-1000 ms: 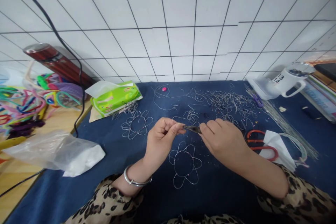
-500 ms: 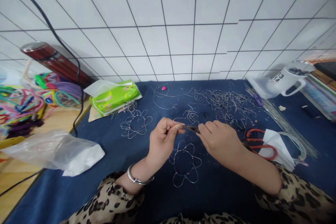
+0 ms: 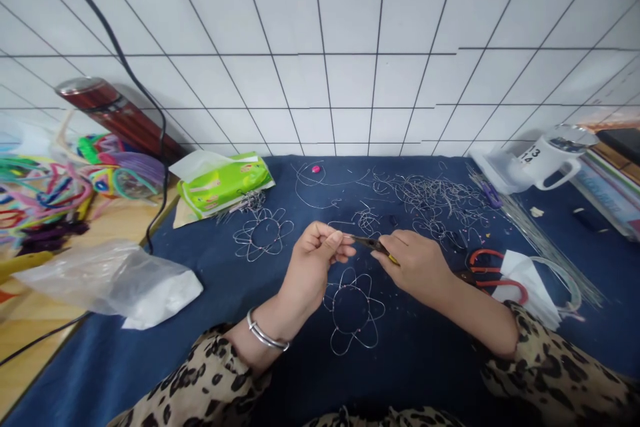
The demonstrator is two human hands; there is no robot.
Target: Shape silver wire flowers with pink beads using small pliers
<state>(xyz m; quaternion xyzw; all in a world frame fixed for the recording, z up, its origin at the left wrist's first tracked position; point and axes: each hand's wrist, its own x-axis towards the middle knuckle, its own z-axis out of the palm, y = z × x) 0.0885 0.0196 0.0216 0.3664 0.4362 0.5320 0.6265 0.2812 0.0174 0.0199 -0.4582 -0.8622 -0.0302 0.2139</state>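
My left hand (image 3: 316, 260) pinches a thin wire just above a flower-shaped wire piece (image 3: 351, 310) lying on the dark blue cloth (image 3: 210, 360). My right hand (image 3: 417, 263) is wrapped round dark pliers (image 3: 371, 243), a bit of yellow handle showing under the fingers. The plier tips meet the wire at my left fingertips. A second wire flower (image 3: 264, 235) lies to the left of my left hand. Small pink beads dot both flowers. Just beyond my hands is a small heap of bent wires (image 3: 367, 219).
Tangled wires (image 3: 435, 197), a pink bead (image 3: 315, 169) and a green tissue pack (image 3: 225, 183) lie behind. Red-handled scissors (image 3: 500, 283), straight wires (image 3: 555, 253) and a white mug (image 3: 555, 157) stand right; a plastic bag (image 3: 110, 280) and red flask (image 3: 120, 113) left.
My right hand has turned slightly on the pliers, so their yellow handle now shows. My left hand keeps its pinch. The whole view has shifted a little.
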